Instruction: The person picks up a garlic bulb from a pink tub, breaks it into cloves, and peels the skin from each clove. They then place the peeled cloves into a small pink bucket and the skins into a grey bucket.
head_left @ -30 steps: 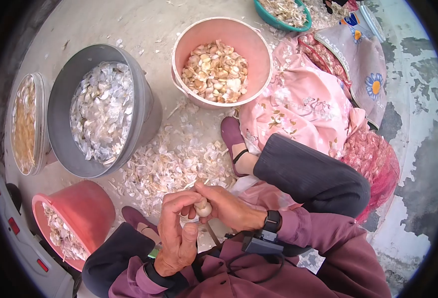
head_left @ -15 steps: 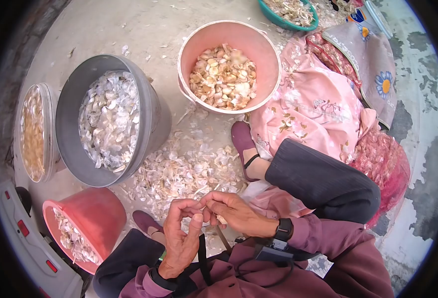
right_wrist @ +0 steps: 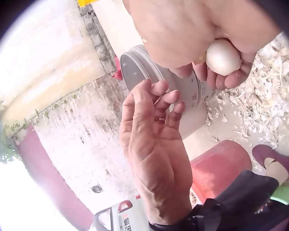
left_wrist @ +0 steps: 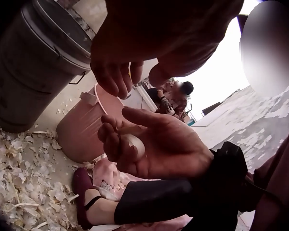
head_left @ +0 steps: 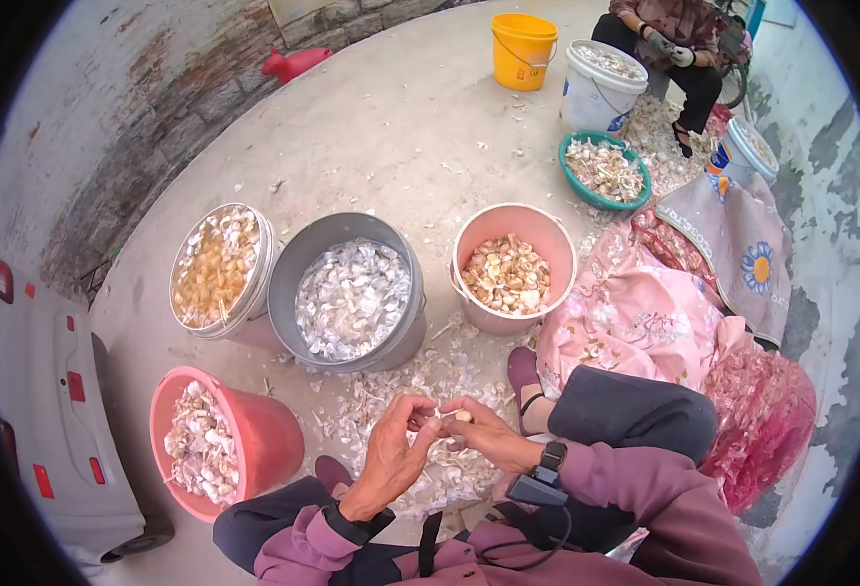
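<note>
In the head view, a person's left hand (head_left: 391, 459) and right hand (head_left: 489, 430) are close together above garlic skins (head_left: 391, 405) scattered on the ground (head_left: 352, 146). The right grip has a pale peeled garlic (head_left: 464, 416) at its fingers. Beyond the hands stand a grey bucket (head_left: 406, 337) of pale skins, a light pink bucket (head_left: 559, 244) of cloves and a white tub (head_left: 262, 283) with yellowish contents; a coral-red bucket (head_left: 279, 444) of garlic bulbs stands nearer, on the left-hand side. A green basin (head_left: 572, 176) of garlic sits farther off, near a second person (head_left: 679, 49).

In the left wrist view, the left hand is above the right, its fingers loosely bent around nothing visible. The right fingers curl round the garlic, against the palm.

In the right wrist view, the garlic is round, white and smooth, held in the right fingers beside a small yellowish piece (right_wrist: 200, 58). The left grip is released, palm showing, fingers loosely bent.
</note>
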Tool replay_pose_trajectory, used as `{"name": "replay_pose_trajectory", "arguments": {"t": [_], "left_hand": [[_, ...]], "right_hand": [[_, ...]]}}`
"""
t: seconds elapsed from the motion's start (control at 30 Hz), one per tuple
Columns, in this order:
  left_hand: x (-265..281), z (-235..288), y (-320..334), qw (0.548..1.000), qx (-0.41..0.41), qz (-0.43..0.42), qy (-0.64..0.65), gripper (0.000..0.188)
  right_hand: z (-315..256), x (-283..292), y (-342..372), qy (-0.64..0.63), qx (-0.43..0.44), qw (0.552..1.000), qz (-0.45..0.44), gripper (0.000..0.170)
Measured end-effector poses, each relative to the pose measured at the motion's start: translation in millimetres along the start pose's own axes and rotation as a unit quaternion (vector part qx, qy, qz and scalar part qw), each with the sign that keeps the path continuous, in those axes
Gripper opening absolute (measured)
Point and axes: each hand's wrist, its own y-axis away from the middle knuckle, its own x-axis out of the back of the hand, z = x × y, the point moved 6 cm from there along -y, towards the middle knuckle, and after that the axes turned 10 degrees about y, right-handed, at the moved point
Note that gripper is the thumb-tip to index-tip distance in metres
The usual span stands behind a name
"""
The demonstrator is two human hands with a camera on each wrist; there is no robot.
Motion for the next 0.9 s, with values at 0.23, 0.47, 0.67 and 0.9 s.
{"name": "replay_pose_trajectory", "arguments": {"t": [0.23, 0.47, 0.67, 0.9], "left_hand": [[14, 7, 86, 0.997, 0.0, 0.078, 0.026, 0.014], [21, 37, 185, 0.998, 0.007, 0.056, -0.039, 0.019], [48, 22, 232, 0.99, 0.05, 0.131, -0.009, 0.018], [65, 20, 249, 0.962, 0.004, 0.202, 0.184, 0.013]], "right_hand": [[-13, -20, 11, -0.032, 0.074, 0.988, -0.135, 0.031], [-30, 5, 71, -0.05, 0.148, 0.987, 0.046, 0.028], [-207, 75, 215, -0.031, 0.455, 0.827, 0.33, 0.052], [-291, 25, 317, 0.051, 0.631, 0.736, 0.239, 0.034]]}}
